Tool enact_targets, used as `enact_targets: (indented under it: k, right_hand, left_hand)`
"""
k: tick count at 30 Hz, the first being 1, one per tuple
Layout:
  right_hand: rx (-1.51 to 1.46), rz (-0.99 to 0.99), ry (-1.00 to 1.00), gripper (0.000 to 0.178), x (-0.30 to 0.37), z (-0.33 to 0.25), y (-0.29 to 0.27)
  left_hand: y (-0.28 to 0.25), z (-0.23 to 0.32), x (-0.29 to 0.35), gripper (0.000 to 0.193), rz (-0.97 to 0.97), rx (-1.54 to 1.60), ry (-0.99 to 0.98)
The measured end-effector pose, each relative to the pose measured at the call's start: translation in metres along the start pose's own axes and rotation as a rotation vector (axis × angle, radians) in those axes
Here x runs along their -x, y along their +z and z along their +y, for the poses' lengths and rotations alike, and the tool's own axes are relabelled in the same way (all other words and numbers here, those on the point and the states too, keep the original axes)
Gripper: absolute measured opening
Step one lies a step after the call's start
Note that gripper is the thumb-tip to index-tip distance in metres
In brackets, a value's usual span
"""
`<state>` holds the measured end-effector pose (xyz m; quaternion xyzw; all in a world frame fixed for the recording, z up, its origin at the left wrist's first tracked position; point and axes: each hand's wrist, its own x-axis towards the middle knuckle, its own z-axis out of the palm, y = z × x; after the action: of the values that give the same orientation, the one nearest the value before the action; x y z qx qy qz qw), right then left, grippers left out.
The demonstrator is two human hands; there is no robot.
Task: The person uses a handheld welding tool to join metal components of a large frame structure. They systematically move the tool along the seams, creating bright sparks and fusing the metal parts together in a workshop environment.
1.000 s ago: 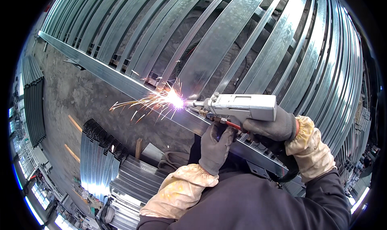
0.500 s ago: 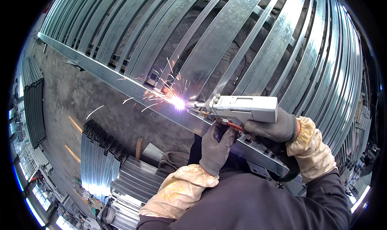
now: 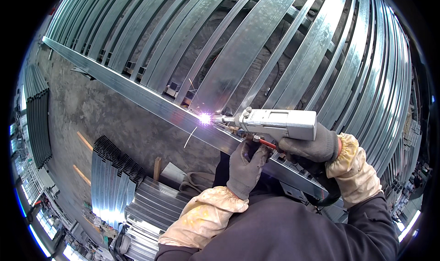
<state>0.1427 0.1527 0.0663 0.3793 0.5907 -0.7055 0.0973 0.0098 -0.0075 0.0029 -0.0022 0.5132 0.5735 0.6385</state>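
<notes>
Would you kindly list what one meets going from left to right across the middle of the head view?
Stack of metal tubes → bright weld spark → left hand → welding gun → right hand.

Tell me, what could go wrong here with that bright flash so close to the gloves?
The left hand braces under the welding gun, near the glowing weld spot; sparks or hot metal could burn through the glove. The right hand holds the gun over the long steel rail; a slip might drag the weld off the seam.
</notes>
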Motion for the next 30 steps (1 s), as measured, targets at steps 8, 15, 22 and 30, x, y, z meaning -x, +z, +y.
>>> enact_targets:
  k: [8, 15, 22, 30]
  right_hand:
    - [-0.061, -0.014, -0.048, 0.044, -0.002, 0.003, 0.001]
    - [-0.066, 0.014, -0.066, 0.045, 0.001, 0.008, 0.001]
    - [-0.081, 0.031, -0.102, 0.046, 0.002, 0.011, 0.003]
    - [-0.053, 0.024, -0.013, 0.047, 0.006, 0.013, 0.001]
  left_hand:
    - [0.002, -0.002, 0.0, 0.02, 0.01, 0.053, -0.005]
    - [-0.003, -0.002, 0.001, 0.02, -0.031, -0.02, -0.001]
    - [-0.002, -0.004, 0.001, 0.021, -0.014, 0.012, -0.019]
    - [-0.007, -0.007, 0.001, 0.02, -0.053, 0.015, -0.062]
